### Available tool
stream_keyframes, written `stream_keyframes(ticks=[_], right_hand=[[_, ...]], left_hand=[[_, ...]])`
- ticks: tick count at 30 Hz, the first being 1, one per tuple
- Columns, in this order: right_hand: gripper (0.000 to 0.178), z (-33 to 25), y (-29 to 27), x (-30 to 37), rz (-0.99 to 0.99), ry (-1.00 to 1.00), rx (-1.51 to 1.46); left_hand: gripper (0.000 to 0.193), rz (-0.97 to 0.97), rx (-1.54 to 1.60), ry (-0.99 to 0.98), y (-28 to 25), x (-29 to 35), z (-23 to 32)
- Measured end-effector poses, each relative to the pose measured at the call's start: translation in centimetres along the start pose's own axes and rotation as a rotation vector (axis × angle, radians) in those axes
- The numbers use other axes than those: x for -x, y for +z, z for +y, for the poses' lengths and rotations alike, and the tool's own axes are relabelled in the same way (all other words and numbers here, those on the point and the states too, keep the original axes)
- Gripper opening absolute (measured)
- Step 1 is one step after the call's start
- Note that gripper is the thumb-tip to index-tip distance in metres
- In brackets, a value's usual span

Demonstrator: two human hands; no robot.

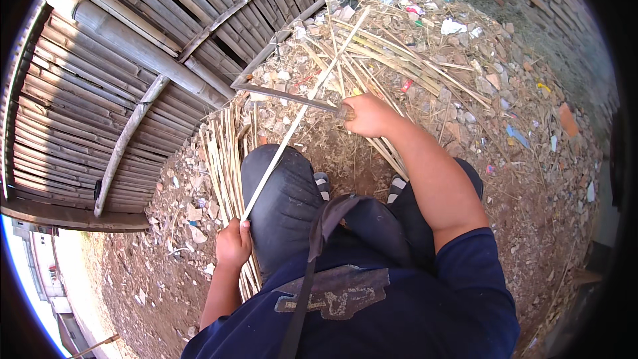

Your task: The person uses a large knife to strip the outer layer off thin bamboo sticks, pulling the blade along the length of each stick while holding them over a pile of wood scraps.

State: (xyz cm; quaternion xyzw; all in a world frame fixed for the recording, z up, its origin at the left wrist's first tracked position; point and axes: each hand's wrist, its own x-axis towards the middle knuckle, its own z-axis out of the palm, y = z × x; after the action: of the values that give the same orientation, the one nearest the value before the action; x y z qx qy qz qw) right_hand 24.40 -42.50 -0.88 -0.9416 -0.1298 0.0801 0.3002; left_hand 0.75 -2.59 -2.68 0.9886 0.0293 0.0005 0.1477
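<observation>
The left hand (232, 244) grips the near end of a long pale strip (290, 134) slanting over the left knee (296, 169), which probably steadies it, while the right hand (370, 116) clasps a handle (346, 112) whose metal blade (279, 94) crosses the strip

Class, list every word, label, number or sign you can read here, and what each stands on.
None can be read.
Dark blue shirt: its print has letter-like marks, too unclear to read.
Scattered litter: any lettering is too small to read.
Long tool and pale strip: no lettering shows.
</observation>
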Motion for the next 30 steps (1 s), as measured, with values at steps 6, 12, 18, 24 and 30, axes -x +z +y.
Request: stream_keyframes(ticks=[6,12,18,24,30], right_hand=[[0.029,-6.5,0.7,1.9,-0.176,-0.282,0.349],[0.022,-0.4,0.0,-0.2,0.035,0.111,0.281],[0.032,-1.9,-0.5,0.7,0.060,0.092,0.119],[0.027,-6.9,0.8,2.3,-0.187,-0.220,0.271],[0.028,0.8,0.9,-1.2,-0.016,0.180,0.318]], left_hand=[[0.039,-0.001,-0.060,-0.022,0.4,0.4,0.1],[0.038,-0.034,-0.135,-0.048,-0.4,0.0,-1.2],[0.035,-0.030,-0.158,-0.054,-0.2,1.0,-1.1],[0.033,-0.023,-0.130,-0.055,0.6,0.7,0.2],[0.035,-0.076,-0.148,-0.072,-0.7,0.2,0.5]])
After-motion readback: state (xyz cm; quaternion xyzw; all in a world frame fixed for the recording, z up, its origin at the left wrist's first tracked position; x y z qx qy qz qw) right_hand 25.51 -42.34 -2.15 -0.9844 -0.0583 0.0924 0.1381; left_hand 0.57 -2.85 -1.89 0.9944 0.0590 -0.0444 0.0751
